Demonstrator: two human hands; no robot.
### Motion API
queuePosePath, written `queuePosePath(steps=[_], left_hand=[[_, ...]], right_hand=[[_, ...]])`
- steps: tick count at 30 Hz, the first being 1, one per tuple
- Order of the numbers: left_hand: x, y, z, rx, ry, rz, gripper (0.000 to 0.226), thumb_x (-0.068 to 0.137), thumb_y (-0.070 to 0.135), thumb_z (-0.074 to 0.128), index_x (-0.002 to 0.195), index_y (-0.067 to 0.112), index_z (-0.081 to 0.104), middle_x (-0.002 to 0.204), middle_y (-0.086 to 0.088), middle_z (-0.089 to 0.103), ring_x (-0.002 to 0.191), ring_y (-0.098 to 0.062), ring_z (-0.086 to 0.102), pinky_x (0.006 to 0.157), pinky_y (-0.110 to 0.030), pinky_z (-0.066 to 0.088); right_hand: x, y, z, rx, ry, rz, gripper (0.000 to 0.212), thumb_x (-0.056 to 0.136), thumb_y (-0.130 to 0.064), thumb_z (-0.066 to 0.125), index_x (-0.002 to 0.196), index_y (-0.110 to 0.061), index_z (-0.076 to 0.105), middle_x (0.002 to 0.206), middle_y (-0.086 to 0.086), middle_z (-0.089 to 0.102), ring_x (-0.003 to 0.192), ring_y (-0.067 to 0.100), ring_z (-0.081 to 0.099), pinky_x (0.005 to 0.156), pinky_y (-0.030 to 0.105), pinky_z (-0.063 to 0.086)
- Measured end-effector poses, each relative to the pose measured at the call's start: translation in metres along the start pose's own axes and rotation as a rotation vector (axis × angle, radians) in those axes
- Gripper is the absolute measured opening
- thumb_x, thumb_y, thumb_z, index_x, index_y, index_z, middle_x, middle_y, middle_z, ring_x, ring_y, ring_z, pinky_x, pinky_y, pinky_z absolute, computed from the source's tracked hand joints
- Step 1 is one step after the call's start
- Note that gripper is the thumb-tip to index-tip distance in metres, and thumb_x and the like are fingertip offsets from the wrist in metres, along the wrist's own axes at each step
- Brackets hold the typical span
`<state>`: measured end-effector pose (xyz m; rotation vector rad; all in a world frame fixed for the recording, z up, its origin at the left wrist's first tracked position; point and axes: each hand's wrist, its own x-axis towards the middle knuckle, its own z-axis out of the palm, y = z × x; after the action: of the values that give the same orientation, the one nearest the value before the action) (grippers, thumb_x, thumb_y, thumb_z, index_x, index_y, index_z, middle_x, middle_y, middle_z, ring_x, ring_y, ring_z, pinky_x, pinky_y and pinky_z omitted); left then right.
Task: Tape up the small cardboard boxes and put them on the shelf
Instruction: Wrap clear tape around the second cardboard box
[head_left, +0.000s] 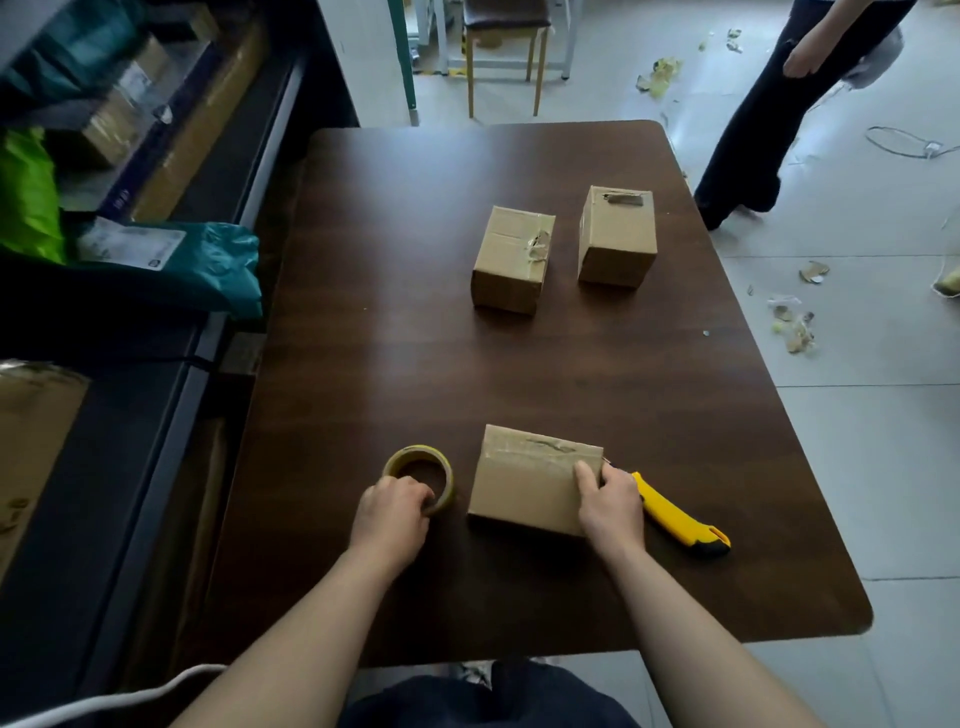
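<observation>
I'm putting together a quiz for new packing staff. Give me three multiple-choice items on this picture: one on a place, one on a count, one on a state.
1. Where does the yellow utility knife lie?
A. On the table, right of the near box
B. On top of a box
C. On the floor

2. How many cardboard boxes stand on the table?
A. Two
B. Three
C. Five

3. What is the left hand doing?
A. Lying flat on the table
B. Gripping the tape roll
C. Holding the knife

Answers:
1 A: it lies on the table beside that box's right edge.
2 B: the near box plus two far boxes.
3 B: its fingers curl over the roll's near rim.
</observation>
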<state>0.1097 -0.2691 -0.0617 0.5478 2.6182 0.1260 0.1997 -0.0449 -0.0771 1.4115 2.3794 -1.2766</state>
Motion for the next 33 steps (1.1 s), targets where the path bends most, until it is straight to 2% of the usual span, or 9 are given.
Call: queuePosePath(steps=[4,8,11,14,17,21,25,31,33], left_hand=[[-0.001,-0.009,0.003,-0.110,0.082,-0.024,0.021,0.093,0.025,0.058,0.110,0.028,0.070,0.108,0.003,0.067,0.102,-0.019,0.058,0.091,-0.034,0.049],[0.000,-0.014,-0.018,-0.615,0.278,-0.153,0.019,0.086,0.016,0.070,0.105,0.015,0.073,0.100,0.001,0.069,0.093,-0.015,0.063,0.082,-0.025,0.048],[-0.003,-0.001,-0.043,-1.080,0.286,-0.173,0.019,0.083,0.006,0.072,0.102,0.009,0.071,0.088,0.003,0.069,0.082,-0.008,0.064,0.071,-0.012,0.048],[-0.009,0.017,-0.061,-1.390,0.218,-0.099,0.018,0.083,0.001,0.070,0.097,0.012,0.068,0.089,-0.002,0.071,0.085,-0.014,0.066,0.076,-0.017,0.055],[-0.017,0.033,-0.071,-1.524,0.125,-0.030,0.020,0.083,-0.001,0.068,0.098,0.011,0.069,0.091,-0.007,0.073,0.086,-0.016,0.069,0.075,-0.022,0.057],[-0.029,0.042,-0.080,-1.546,0.040,0.020,0.023,0.083,0.000,0.068,0.105,0.007,0.069,0.096,-0.008,0.074,0.093,-0.021,0.070,0.082,-0.030,0.058],[-0.028,0.039,-0.089,-1.357,0.174,0.045,0.039,0.083,0.018,0.073,0.120,0.023,0.062,0.110,0.005,0.066,0.101,-0.012,0.065,0.084,-0.033,0.057],[-0.026,0.049,-0.094,-1.140,0.335,0.074,0.016,0.081,0.017,0.076,0.096,0.019,0.072,0.094,-0.001,0.070,0.085,-0.009,0.066,0.068,-0.014,0.054],[-0.025,0.049,-0.092,-1.121,0.345,0.060,0.010,0.080,0.016,0.077,0.089,0.017,0.073,0.089,-0.001,0.071,0.083,-0.010,0.067,0.066,-0.013,0.053]], right_hand=[[0.001,-0.005,-0.005,-0.019,-0.013,0.051,0.047,0.097,-0.041,0.045,0.121,-0.004,0.061,0.125,0.017,0.059,0.115,0.031,0.053,0.099,0.043,0.044],[-0.016,-0.020,-0.016,0.005,0.077,-0.017,0.056,0.099,-0.032,0.046,0.145,-0.001,0.035,0.150,0.017,0.033,0.139,0.029,0.029,0.114,0.036,0.023],[-0.036,-0.043,-0.020,0.058,0.146,-0.213,0.050,0.096,-0.027,0.054,0.141,-0.007,0.044,0.143,0.011,0.039,0.134,0.023,0.034,0.109,0.031,0.027],[-0.051,-0.067,-0.019,0.132,-0.068,-0.401,0.030,0.092,-0.024,0.062,0.121,-0.016,0.062,0.120,-0.003,0.057,0.117,0.013,0.052,0.101,0.026,0.040],[-0.064,-0.087,-0.021,0.303,-0.300,-0.423,0.021,0.092,-0.023,0.064,0.112,-0.022,0.068,0.110,-0.006,0.068,0.107,0.009,0.061,0.097,0.029,0.048],[-0.071,-0.095,-0.033,0.477,-0.392,-0.410,0.020,0.094,-0.009,0.059,0.112,-0.012,0.067,0.103,-0.001,0.071,0.093,0.004,0.064,0.084,0.018,0.051],[-0.072,-0.089,-0.041,0.409,-0.399,-0.416,0.027,0.094,-0.011,0.059,0.120,-0.012,0.065,0.110,-0.002,0.069,0.095,-0.004,0.061,0.080,0.006,0.047],[-0.074,-0.079,-0.039,0.280,-0.353,-0.429,0.029,0.094,-0.018,0.061,0.123,-0.018,0.066,0.117,-0.003,0.068,0.112,0.008,0.059,0.099,0.026,0.046],[-0.074,-0.077,-0.039,0.245,-0.345,-0.423,0.030,0.094,-0.019,0.060,0.124,-0.018,0.065,0.119,-0.003,0.066,0.114,0.008,0.057,0.097,0.022,0.044]])
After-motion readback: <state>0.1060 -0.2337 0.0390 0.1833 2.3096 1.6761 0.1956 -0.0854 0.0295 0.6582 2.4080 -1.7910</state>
